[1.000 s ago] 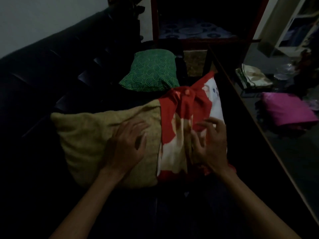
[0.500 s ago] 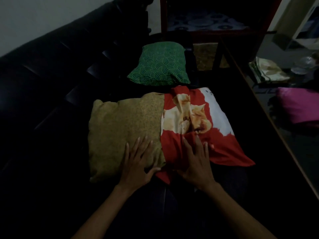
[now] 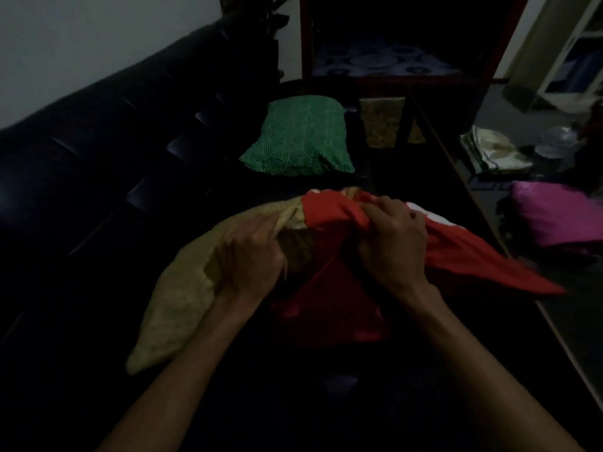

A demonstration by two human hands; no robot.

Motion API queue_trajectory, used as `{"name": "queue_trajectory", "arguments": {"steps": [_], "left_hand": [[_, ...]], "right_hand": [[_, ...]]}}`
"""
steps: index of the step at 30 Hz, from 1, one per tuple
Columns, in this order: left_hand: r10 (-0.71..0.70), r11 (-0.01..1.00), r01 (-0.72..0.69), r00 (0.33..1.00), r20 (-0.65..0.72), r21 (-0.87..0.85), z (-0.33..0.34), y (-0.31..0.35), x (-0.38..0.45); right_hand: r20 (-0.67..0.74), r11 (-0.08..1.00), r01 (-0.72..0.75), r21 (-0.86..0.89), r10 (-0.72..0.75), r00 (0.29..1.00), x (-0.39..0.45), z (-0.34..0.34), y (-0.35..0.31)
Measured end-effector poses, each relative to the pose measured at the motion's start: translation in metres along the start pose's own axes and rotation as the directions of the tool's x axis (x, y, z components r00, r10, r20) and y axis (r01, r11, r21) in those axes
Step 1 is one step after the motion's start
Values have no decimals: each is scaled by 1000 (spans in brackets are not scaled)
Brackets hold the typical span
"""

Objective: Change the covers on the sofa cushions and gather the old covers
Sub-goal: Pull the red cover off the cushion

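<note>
The left hand (image 3: 251, 259) grips the tan cushion (image 3: 182, 298) near its upper edge, fingers curled into the fabric. The right hand (image 3: 394, 246), just beside it, bunches the mouth of the red cover (image 3: 473, 262) in a closed fist. The cushion lies on the dark sofa (image 3: 98, 164) right in front of the person, its right end inside the cover and most of its tan length bare.

This looks like the step of pulling the red cover on or off; which one I cannot tell. Either way, the next move calls for holding the cushion firm with the left hand while the right works the bunched opening along it.

A green cushion (image 3: 300, 141) sits farther along the seat, well apart. To the right stands a dark table (image 3: 483, 203) bearing a magenta cushion (image 3: 554, 213) and folded pale cloth (image 3: 496, 151). Beyond are a red-framed cabinet (image 3: 502, 44) and a pale wall (image 3: 98, 44). The room is dim.
</note>
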State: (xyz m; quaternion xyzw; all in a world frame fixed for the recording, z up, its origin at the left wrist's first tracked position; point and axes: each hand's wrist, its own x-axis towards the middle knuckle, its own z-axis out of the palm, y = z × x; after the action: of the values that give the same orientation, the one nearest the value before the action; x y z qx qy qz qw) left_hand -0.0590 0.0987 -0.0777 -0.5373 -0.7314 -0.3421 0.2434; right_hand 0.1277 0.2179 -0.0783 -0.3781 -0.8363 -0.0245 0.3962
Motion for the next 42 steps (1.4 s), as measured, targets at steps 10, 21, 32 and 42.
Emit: {"name": "queue_trajectory", "arguments": {"steps": [10,21,32,42], "left_hand": [[23,992,19,949,313,-129,-11,27,-6],[88,987,-58,974,207,-150,-4,4,-7],[48,992,-3,935,352,-130,-9,31,-23],[345,938,-211,648,679,-275,2,85,-63]], "right_hand": [[178,992,-112,62,99,979,6,-17,16],[196,966,108,-233,-63,979,-31,-53,71],[219,987,-157,-16,157,963,-79,-81,84],[447,970,-211,121,137,884,-146,-95,98]]}}
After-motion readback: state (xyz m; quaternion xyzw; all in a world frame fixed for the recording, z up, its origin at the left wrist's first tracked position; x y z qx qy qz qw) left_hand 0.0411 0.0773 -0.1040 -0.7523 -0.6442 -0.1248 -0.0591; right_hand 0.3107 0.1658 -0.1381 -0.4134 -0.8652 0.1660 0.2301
